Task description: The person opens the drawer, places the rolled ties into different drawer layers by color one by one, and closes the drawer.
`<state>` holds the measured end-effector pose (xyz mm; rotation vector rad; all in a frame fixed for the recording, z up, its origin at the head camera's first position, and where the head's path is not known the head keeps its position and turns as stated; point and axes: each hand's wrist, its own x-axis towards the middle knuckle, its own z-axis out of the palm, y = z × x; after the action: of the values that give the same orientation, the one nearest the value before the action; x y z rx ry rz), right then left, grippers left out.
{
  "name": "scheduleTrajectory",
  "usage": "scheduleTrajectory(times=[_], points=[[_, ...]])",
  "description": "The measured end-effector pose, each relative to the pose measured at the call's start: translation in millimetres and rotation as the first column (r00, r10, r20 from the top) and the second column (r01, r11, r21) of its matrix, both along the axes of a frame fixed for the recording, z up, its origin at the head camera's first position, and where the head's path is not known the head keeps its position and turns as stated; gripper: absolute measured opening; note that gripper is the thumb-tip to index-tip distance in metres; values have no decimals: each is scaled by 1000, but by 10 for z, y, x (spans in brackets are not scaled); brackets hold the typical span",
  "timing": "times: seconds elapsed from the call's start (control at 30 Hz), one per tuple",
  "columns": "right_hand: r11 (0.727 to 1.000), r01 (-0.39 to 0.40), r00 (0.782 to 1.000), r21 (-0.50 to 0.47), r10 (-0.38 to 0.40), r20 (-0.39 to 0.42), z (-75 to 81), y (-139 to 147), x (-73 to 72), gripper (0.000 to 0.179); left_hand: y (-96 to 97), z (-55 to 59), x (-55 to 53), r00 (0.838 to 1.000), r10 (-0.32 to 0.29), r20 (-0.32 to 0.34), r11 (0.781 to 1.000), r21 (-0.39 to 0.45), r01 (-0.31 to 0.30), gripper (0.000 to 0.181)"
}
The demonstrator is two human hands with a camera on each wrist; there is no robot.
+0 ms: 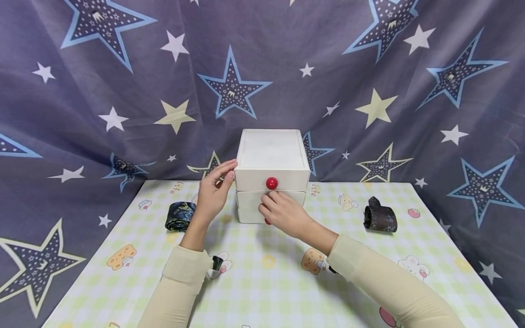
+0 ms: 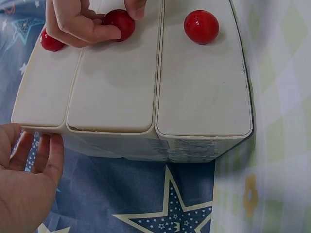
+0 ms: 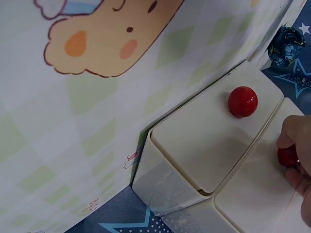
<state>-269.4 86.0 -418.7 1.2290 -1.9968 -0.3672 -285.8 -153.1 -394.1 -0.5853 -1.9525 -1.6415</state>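
Observation:
A white three-drawer box stands at the back of the table, with a round red knob on each drawer front. My right hand pinches the middle drawer's red knob between thumb and fingers; the hand hides that knob in the head view. The top knob and the bottom knob are untouched. My left hand rests against the box's left side near the top front corner, its fingers fairly straight along the edge. All three drawer fronts look nearly flush.
A rolled dark patterned cloth strip lies left of the box, behind my left wrist. Another dark roll with a loose end sits at the right. The table has a checked cartoon cover; a star-printed curtain hangs close behind the box.

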Motion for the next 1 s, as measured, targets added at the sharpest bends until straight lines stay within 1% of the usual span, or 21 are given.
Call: scheduleTrajectory(times=[0.1, 0.23, 0.33, 0.5, 0.73, 1.0], points=[[1000, -8, 1000, -5, 8, 4, -3, -1, 2, 8, 24, 58, 62, 1000, 1, -5, 1000, -4, -1, 29], [1000, -15, 1000, -4, 15, 18, -13, -3, 8, 7, 62, 165, 170, 1000, -7, -4, 1000, -2, 7, 29], [1000, -20, 999, -3, 20, 32, -15, -2, 21, 8, 77, 214, 213, 1000, -10, 0, 1000, 2, 10, 29], [1000, -15, 999, 12, 15, 31, -2, -1, 59, 4, 77, 218, 210, 1000, -14, -10, 1000, -1, 14, 29], [1000, -22, 999, 19, 21, 47, 4, -2, 103, 8, 70, 214, 207, 1000, -25, -16, 1000, -1, 25, 29], [999, -31, 999, 27, 30, 31, 16, 2, 159, 5, 67, 208, 195, 999, -24, -21, 1000, -3, 24, 29]])
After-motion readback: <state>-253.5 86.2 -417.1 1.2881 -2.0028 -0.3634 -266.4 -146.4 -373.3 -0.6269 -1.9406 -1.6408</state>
